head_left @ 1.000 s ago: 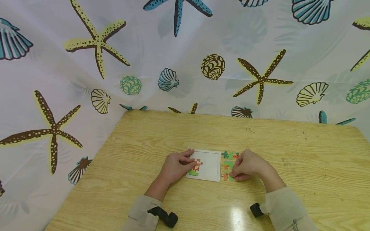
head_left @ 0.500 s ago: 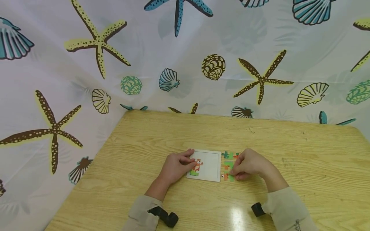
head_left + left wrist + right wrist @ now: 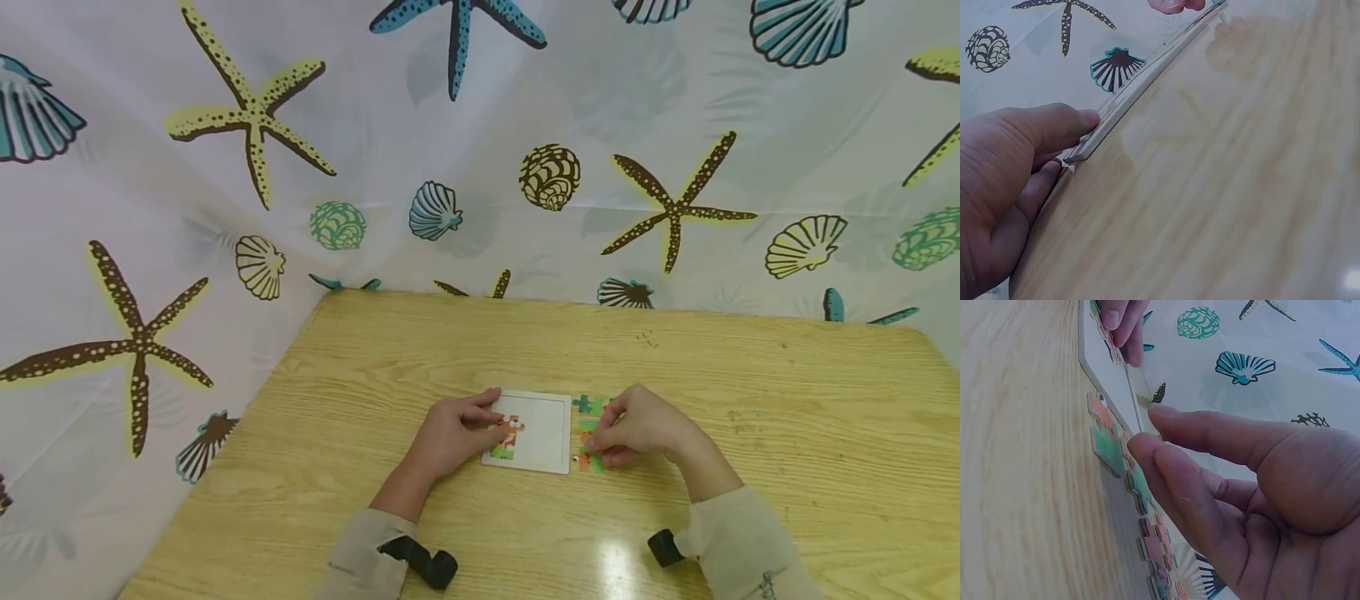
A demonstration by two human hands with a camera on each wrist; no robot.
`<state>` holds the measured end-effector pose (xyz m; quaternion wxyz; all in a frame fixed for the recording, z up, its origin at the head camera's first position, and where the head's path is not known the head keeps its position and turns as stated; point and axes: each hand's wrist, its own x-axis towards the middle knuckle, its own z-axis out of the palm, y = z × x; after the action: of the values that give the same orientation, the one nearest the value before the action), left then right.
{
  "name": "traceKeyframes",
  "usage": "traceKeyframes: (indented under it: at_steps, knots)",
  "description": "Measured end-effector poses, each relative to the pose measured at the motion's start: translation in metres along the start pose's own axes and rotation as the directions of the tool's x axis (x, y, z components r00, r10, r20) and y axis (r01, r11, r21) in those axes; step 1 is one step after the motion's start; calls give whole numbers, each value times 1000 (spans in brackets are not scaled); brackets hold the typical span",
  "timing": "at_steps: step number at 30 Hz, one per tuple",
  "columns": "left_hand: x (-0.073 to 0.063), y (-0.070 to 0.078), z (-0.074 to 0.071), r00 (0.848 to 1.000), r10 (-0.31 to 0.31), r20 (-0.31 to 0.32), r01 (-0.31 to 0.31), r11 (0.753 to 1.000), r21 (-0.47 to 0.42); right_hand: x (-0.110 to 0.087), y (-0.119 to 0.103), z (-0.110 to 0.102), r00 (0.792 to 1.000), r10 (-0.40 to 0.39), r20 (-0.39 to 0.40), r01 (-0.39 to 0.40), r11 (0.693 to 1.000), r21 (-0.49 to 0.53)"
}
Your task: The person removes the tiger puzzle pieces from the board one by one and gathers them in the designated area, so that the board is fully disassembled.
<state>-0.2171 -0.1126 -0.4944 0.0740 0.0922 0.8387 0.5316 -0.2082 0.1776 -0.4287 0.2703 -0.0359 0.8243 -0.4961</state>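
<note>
A white puzzle tray (image 3: pixel 543 433) lies on the table, with a few joined puzzle pieces (image 3: pixel 506 450) in orange and green along its left side. My left hand (image 3: pixel 446 437) holds the tray's left edge; in the left wrist view one digit lies on top and another touches the corner. Just right of the tray, loose puzzle pieces (image 3: pixel 588 405) lie in rows. Over them hovers my right hand (image 3: pixel 648 425). In the right wrist view its thumb and fingers are apart, nothing visible between them, near an orange and green piece (image 3: pixel 1109 447).
The wooden table (image 3: pixel 810 433) extends around the tray on all sides. Behind and to the left hangs a white cloth (image 3: pixel 480 150) printed with starfish and shells. Black camera mounts (image 3: pixel 431 567) sit at both sleeve cuffs.
My right hand has shifted slightly left over the loose pieces, toward the tray. The left hand stays at the tray's edge, and the head view has tilted a little.
</note>
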Motion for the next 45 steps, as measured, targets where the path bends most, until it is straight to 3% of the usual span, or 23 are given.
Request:
traceKeyframes:
  at_steps: [6,12,21,31,45]
  knots:
    - [-3,-2,-2,998,23,54,-21,999,-31,2,1,4,1000,-3,7,3,1000,-4]
    - [-2,-3,-4,998,46,47,-45,999,-25,4,-1,7,999,-44,16,44,999,-12]
    - [-3,1,-5,999,31,35,-29,999,-45,8,-5,12,988,-145,50,145,989,18]
    - [-4,4,-5,999,22,34,-21,999,-31,14,-12,23,994,-112,9,112,992,53]
    - [-3,3,-6,999,33,32,-33,999,3,27,-15,37,985,-173,-18,173,985,3]
